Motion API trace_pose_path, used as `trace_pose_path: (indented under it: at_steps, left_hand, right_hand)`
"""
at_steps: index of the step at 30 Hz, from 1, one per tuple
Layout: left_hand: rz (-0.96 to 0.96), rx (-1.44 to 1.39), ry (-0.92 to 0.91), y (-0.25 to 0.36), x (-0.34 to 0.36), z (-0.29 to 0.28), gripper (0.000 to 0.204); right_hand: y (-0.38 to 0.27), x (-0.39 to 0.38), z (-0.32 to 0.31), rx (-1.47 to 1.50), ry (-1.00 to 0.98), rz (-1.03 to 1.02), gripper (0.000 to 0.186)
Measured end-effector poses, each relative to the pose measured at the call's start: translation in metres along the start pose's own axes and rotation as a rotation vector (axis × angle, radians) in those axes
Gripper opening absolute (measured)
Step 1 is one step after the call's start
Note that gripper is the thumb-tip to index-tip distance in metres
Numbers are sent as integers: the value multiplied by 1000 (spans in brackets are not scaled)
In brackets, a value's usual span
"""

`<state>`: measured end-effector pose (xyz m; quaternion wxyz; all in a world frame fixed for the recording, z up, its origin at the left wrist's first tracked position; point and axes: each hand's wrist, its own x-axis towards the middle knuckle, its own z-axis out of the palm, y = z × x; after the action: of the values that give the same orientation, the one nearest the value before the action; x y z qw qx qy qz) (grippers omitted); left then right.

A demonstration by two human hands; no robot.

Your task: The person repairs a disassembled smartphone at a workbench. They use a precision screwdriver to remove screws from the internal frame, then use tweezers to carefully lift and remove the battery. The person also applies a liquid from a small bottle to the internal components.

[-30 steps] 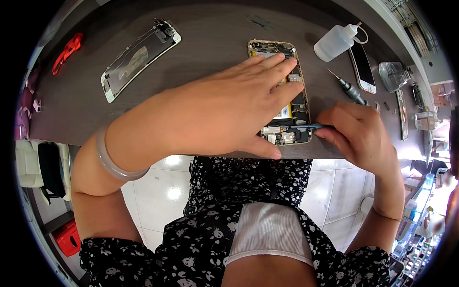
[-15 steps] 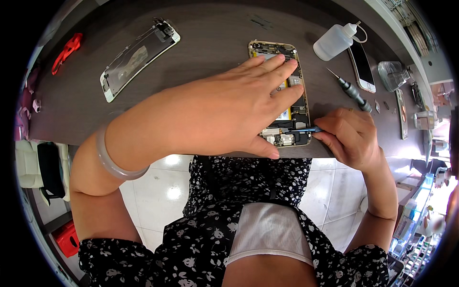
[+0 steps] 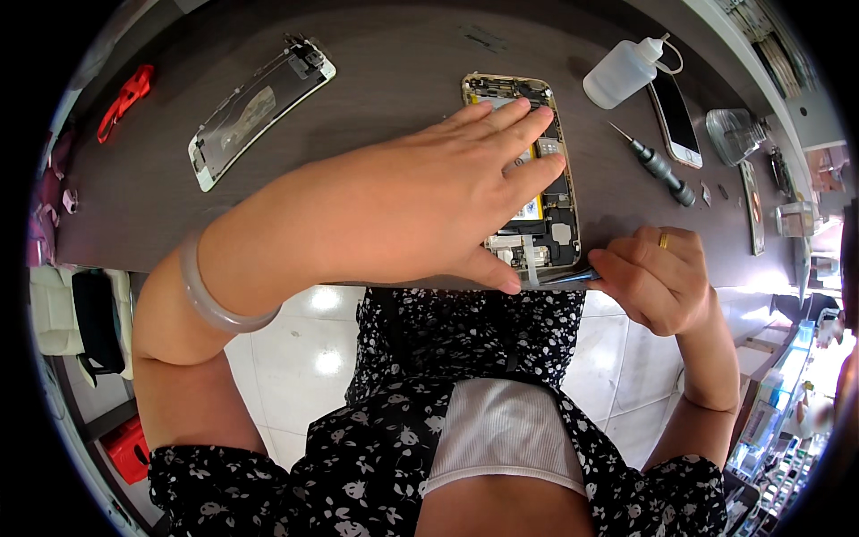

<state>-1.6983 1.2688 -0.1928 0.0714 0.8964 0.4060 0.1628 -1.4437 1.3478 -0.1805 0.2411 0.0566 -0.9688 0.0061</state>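
An opened phone body [image 3: 562,234] with bared inner parts lies near the table's front edge. Across it rests my left hand [image 3: 474,183], fingers stretched out and thumb at the lower edge, covering much of the battery. My right hand [image 3: 658,277] pinches blue-grey tweezers [image 3: 571,277] just off the phone's bottom right corner. From the phone's lower end a thin whitish strip [image 3: 530,261] runs to the tweezer tips, which seem to grip it. Where the strip starts inside the phone is hard to make out.
A detached screen assembly [image 3: 259,112] lies at left, beyond it a red strap-like item [image 3: 125,103]. To the right are a screwdriver [image 3: 658,167], a squeeze bottle [image 3: 619,76], another phone [image 3: 676,121], a glass jar [image 3: 734,134] and a phone back part [image 3: 752,210].
My right hand has drawn the tweezers down from the phone's lower inside to past its bottom edge. A whitish strip now stretches out behind them. My left hand has barely moved.
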Motion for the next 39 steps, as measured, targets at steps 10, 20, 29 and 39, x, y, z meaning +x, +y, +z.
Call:
trace_pose_path:
  at_steps: [10, 20, 29, 39]
  left_hand:
    - [12, -27, -9, -2, 2, -2, 85]
    - [-123, 84, -93, -4, 12, -21, 85]
    - [-181, 107, -55, -18, 3, -8, 92]
    - [-134, -53, -53, -11, 4, -15, 92]
  right_hand:
    - [-13, -6, 2, 32, 35, -10, 20]
    - [-43, -36, 10, 155, 42, -234, 9]
    - [-45, -4, -9, -59, 75, 196, 21]
    - [-33, -2, -5, -58, 58, 460, 21]
